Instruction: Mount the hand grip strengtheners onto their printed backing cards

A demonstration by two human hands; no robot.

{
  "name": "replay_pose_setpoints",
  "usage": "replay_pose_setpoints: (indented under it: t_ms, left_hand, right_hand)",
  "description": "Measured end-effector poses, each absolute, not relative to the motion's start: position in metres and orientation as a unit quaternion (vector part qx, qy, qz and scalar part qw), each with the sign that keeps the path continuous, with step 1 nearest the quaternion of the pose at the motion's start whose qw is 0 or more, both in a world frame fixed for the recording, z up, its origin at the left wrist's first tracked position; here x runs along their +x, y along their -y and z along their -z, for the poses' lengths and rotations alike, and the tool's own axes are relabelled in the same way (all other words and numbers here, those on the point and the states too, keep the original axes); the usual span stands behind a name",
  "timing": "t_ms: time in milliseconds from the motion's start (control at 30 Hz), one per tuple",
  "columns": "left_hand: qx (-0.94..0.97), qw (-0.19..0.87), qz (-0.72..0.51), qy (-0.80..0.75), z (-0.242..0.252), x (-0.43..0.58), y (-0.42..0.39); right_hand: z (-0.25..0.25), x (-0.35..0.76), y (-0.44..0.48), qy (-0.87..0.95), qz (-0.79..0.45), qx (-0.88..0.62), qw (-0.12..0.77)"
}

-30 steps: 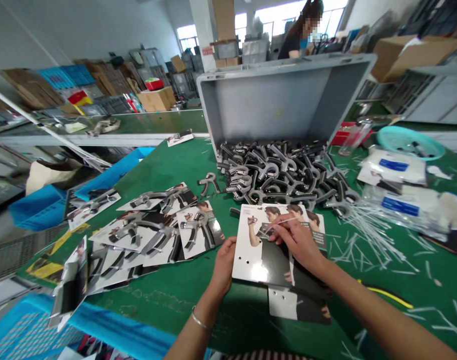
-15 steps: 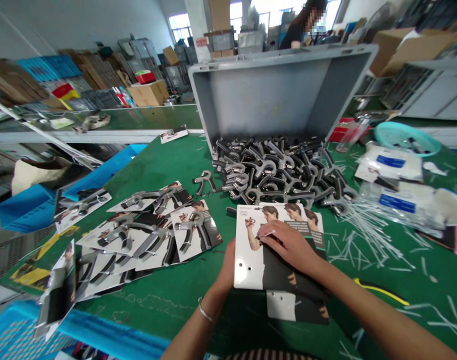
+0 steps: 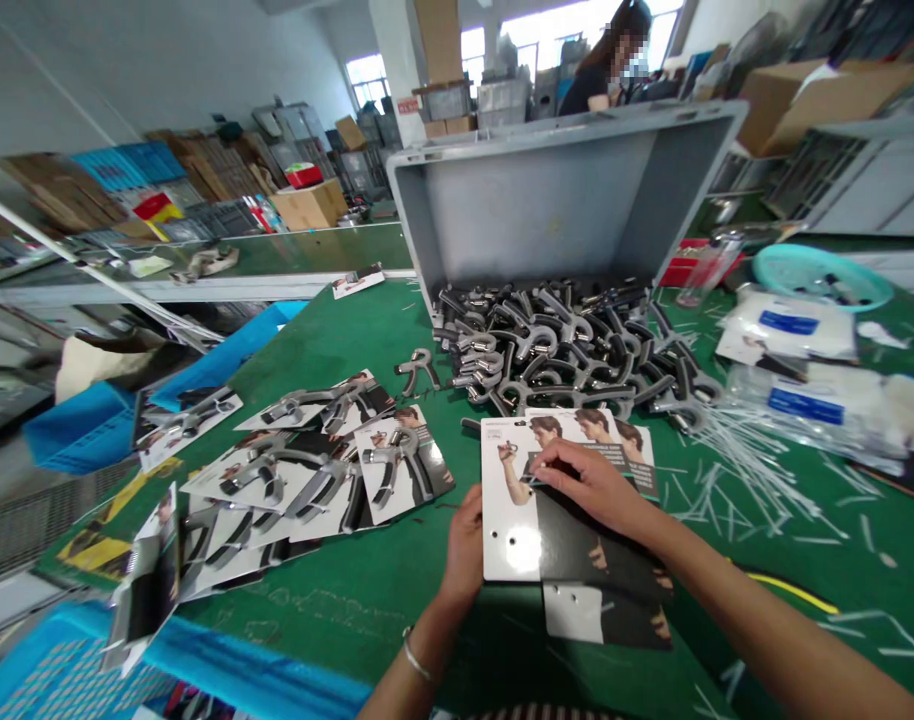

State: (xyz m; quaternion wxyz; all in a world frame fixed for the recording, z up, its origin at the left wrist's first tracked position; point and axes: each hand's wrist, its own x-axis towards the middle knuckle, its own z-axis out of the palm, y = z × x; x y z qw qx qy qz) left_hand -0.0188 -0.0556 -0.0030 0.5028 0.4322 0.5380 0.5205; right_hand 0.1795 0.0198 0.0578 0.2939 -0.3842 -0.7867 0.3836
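Observation:
My left hand (image 3: 466, 545) grips the left edge of a printed backing card (image 3: 515, 530) lifted just over the green table (image 3: 337, 330). My right hand (image 3: 588, 485) rests on the card's face, fingertips pinched at its upper middle; whether they hold a thin clear tie there is too small to tell. More such cards (image 3: 599, 615) lie stacked beneath. A heap of grey hand grippers (image 3: 569, 345) spills from a tipped grey crate (image 3: 562, 200) just beyond. One loose hand gripper (image 3: 418, 370) lies left of the heap.
Finished cards with grippers attached (image 3: 314, 470) spread out on the left. Clear plastic ties (image 3: 734, 455) litter the right side, beside bagged white packs (image 3: 791, 335) and a teal dish (image 3: 821, 275). Blue bins (image 3: 89, 425) sit at the left edge. Another person (image 3: 603, 60) works behind the crate.
The thin tie visible in my right fingers a second ago has come down onto the card, and my right hand now presses there. My left hand shifted slightly lower along the card's edge.

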Motion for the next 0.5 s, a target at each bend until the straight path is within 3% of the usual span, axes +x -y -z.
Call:
replay_pose_setpoints:
  t_ms: [333,500]
  left_hand:
    - [0.466,0.489,-0.482,-0.557,-0.027,-0.010,0.046]
    - [0.513,0.414,-0.503,-0.558,-0.039,-0.009,0.051]
  right_hand:
    - [-0.060,0.181,-0.013,0.787,-0.374,-0.382,0.308]
    - [-0.059,0.182,-0.011,0.800,-0.352,-0.370,0.313]
